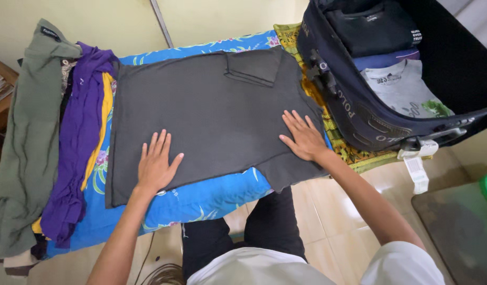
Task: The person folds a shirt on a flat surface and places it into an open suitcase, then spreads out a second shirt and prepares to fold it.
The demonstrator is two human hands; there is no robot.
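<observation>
**Two flat hands on a dark grey shirt**

Two hands press down on a dark grey shirt (212, 111) in the head view, the only view here. The shirt lies spread across a blue flowered cloth (201, 203) that covers the work surface, with one sleeve folded in over its upper part and another sleeve hanging near the front edge. The left hand (156, 163) rests palm down on the shirt's lower left part, fingers stretched out and slightly apart, grasping nothing. The right hand (303, 136) lies flat near the shirt's lower right edge, fingers likewise released and spread, gripping nothing.

Just left of the shirt sits a pile of clothes: a yellow garment (102, 126), a purple garment (74, 153) and, furthest left, a green garment (27, 142) draped over the edge. To the right stands an open dark blue suitcase (344, 105), resting on a yellow patterned cloth (354, 155). Inside it lie folded shirts, a black one (370, 26) above a light grey one (402, 89). A white tag (417, 169) hangs from the suitcase over the tiled floor (333, 243).
</observation>
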